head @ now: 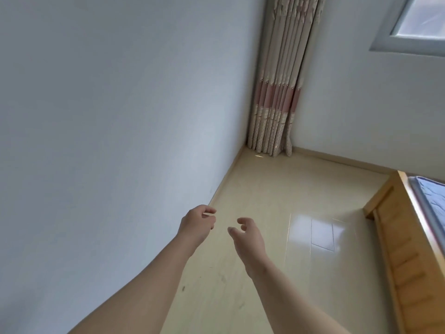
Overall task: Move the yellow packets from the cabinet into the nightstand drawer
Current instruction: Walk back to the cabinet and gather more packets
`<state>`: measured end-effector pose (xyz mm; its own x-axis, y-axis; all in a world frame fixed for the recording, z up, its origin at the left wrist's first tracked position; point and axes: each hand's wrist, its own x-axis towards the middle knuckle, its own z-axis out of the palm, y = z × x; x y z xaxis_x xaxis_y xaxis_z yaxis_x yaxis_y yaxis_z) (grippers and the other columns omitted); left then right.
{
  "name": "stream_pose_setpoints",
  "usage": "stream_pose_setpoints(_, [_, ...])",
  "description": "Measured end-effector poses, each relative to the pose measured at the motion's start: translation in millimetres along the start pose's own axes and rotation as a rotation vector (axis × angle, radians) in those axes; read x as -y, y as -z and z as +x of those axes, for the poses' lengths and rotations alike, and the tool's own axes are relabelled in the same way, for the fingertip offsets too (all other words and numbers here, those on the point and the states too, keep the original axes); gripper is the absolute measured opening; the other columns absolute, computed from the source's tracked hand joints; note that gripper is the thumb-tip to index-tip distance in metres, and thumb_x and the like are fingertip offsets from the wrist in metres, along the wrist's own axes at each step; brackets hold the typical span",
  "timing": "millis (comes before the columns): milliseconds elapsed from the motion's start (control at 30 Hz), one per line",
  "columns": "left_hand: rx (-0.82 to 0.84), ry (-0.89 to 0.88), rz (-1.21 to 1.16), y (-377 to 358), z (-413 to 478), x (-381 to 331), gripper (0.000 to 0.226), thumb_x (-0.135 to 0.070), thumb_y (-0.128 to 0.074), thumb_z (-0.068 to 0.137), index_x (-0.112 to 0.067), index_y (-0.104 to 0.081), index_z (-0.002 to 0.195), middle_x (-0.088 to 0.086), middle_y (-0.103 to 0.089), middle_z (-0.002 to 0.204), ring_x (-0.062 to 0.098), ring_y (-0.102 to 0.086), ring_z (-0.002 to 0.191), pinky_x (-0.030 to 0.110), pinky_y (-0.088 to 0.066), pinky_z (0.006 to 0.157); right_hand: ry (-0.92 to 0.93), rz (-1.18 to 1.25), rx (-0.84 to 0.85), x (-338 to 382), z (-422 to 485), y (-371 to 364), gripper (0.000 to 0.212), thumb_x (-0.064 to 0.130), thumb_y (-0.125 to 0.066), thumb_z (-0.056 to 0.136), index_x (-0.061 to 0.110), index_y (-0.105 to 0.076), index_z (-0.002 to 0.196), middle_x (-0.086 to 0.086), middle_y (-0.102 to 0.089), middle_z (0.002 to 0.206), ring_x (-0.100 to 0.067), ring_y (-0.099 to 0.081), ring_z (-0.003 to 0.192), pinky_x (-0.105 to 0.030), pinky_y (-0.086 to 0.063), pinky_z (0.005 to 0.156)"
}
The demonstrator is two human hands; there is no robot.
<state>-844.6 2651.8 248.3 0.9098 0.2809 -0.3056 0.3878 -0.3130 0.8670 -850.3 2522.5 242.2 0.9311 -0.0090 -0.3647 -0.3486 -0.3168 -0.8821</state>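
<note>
No yellow packets, cabinet or nightstand drawer show in this view. My left hand (197,225) is stretched out in front of me over the floor, close to the wall, its fingers loosely curled and holding nothing. My right hand (248,237) hangs beside it a little to the right, fingers relaxed and slightly bent, also holding nothing. The two hands are apart and touch nothing.
A white wall (108,128) runs along the left. Glossy cream floor tiles (277,194) stretch ahead to a corner with a gathered beige and pink curtain (277,92). A wooden bed frame (397,249) with a mattress stands at the right. A window (419,22) is at top right.
</note>
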Motion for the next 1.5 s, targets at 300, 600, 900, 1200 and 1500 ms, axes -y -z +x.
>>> stream_pose_setpoints(300, [0.211,-0.068,0.038,-78,138,-89,0.018,-0.014,-0.052,0.088,-0.025,-0.061,0.1,0.005,-0.066,0.088,0.02,-0.064,0.095,0.035,-0.051,0.083,-0.087,0.222,-0.214,33,143,72,0.04,0.021,-0.053,0.093,0.018,-0.045,0.132,-0.006,-0.044,0.137,-0.017,-0.047,0.112,-0.027,-0.036,0.086])
stream_pose_setpoints(600, [0.318,-0.142,-0.019,-251,291,-231,0.02,-0.011,-0.051,0.09,-0.02,-0.062,0.104,0.004,-0.064,0.087,0.018,-0.062,0.088,0.03,-0.047,0.075,-0.059,0.295,-0.366,68,336,239,0.034,0.022,-0.055,0.09,0.019,-0.049,0.124,-0.004,-0.053,0.124,-0.021,-0.054,0.104,-0.029,-0.042,0.081])
stream_pose_setpoints(900, [0.41,-0.127,-0.001,-385,435,-336,0.019,-0.008,-0.051,0.09,-0.016,-0.062,0.104,0.005,-0.062,0.084,0.018,-0.059,0.08,0.026,-0.042,0.067,-0.117,0.328,-0.455,92,502,365,0.029,0.021,-0.054,0.09,0.02,-0.049,0.118,-0.003,-0.054,0.118,-0.019,-0.052,0.094,-0.03,-0.042,0.08])
stream_pose_setpoints(1200, [0.563,-0.254,0.149,-480,641,-440,0.019,-0.01,-0.053,0.088,-0.028,-0.059,0.087,0.001,-0.064,0.08,0.02,-0.062,0.082,0.025,-0.041,0.063,-0.153,0.427,-0.571,139,715,435,0.019,0.021,-0.056,0.089,0.022,-0.049,0.107,-0.001,-0.055,0.109,-0.016,-0.051,0.083,-0.028,-0.04,0.072])
stream_pose_setpoints(1500, [0.714,-0.36,0.314,-582,799,-563,0.019,-0.011,-0.054,0.087,-0.03,-0.06,0.086,-0.001,-0.065,0.075,0.016,-0.059,0.076,0.025,-0.043,0.069,-0.223,0.522,-0.703,191,874,521,0.02,0.023,-0.054,0.091,0.025,-0.048,0.109,0.001,-0.053,0.112,-0.013,-0.052,0.09,-0.026,-0.042,0.075])
